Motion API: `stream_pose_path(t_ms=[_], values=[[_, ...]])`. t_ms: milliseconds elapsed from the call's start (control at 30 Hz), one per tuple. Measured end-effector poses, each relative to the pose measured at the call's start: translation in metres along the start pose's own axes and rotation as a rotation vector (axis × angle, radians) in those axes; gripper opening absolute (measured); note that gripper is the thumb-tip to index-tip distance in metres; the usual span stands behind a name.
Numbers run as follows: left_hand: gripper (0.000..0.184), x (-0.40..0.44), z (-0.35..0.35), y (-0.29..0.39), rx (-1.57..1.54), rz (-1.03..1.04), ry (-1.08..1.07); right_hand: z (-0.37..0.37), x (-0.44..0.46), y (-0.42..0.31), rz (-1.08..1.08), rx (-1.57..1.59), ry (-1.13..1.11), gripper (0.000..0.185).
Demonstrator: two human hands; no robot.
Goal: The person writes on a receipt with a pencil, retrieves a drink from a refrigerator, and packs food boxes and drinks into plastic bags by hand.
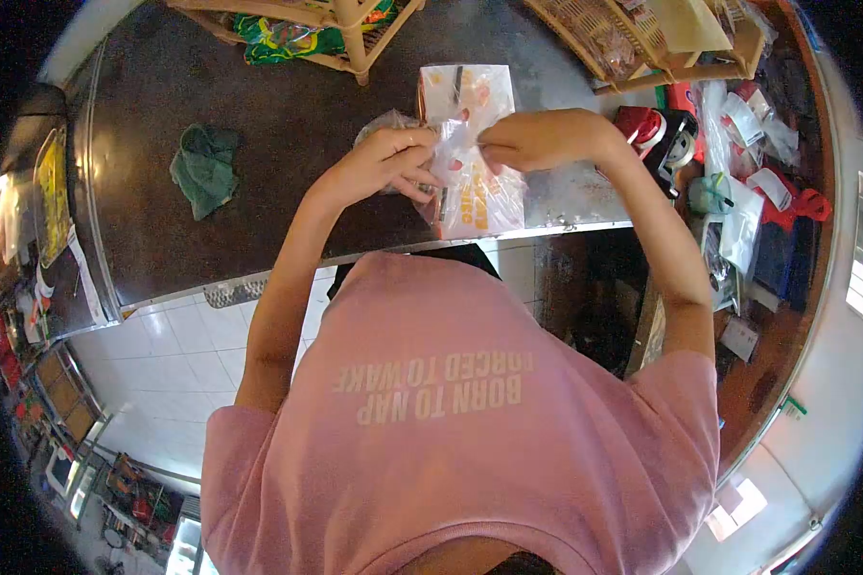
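Observation:
A white box with orange print (468,206) lies on the dark counter (288,105), right in front of the body. Clear plastic (455,144) covers it and bunches up over its middle. My left hand (393,165) is at the box's left side, its fingers apart and touching the plastic. On the other side, my right hand (527,141) has its fingers pressed together on the plastic above the box; its fingertips are partly hidden.
A crumpled green cloth (204,170) lies on the counter's left part. Wicker racks (355,38) stand along the far edge. To the right are a red and black device (657,134) and a pile of plastic bags (738,125).

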State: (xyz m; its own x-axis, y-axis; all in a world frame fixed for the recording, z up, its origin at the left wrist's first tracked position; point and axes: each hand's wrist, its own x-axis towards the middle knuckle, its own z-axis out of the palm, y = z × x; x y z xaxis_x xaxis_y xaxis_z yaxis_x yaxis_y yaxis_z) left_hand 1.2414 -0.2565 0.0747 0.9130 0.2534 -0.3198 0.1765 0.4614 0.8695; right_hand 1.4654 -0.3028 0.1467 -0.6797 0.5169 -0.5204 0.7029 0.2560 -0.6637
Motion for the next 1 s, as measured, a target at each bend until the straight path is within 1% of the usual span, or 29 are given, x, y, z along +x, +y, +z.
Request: stream_pose_path(t_ms=[100,200,300,400,500,600,700,800,900,933,1000], values=[[0.029,-0.001,0.005,0.001,0.034,0.022,0.076,0.0,0.012,-0.016,0.189,-0.034,0.023,0.025],[0.026,-0.006,0.008,0.003,0.001,0.01,0.146,0.003,0.017,-0.002,0.053,-0.058,0.091,0.026],[0.023,-0.009,0.017,0.014,0.135,-0.015,0.239,0.004,0.018,-0.003,-0.065,-0.004,0.091,0.026],[0.02,-0.011,0.007,0.003,0.291,0.048,0.239,0.009,0.023,-0.002,-0.026,0.087,0.138,0.027],[0.017,-0.015,0.008,-0.003,0.381,0.045,0.316,0.012,0.017,-0.007,-0.043,-0.016,0.233,0.027],[0.017,-0.019,0.024,0.008,0.423,0.047,0.426,0.02,0.011,-0.01,-0.138,0.032,0.504,0.027],[0.02,-0.026,0.02,0.001,0.333,0.127,0.523,0.037,0.018,-0.01,-0.151,0.107,0.764,0.023],[0.022,-0.034,0.024,0.014,0.37,0.085,0.656,0.045,0.014,-0.023,-0.057,0.098,1.028,0.018],[0.021,-0.042,0.037,0.038,0.545,0.058,0.705,0.049,0.005,-0.046,0.037,-0.03,1.228,0.015],[0.02,-0.043,0.041,0.048,0.777,0.05,0.706,0.05,0.005,-0.05,0.104,0.015,1.193,0.014],[0.018,-0.044,0.052,0.059,0.945,0.16,0.71,0.048,-0.001,-0.064,0.124,-0.063,1.268,0.014]])
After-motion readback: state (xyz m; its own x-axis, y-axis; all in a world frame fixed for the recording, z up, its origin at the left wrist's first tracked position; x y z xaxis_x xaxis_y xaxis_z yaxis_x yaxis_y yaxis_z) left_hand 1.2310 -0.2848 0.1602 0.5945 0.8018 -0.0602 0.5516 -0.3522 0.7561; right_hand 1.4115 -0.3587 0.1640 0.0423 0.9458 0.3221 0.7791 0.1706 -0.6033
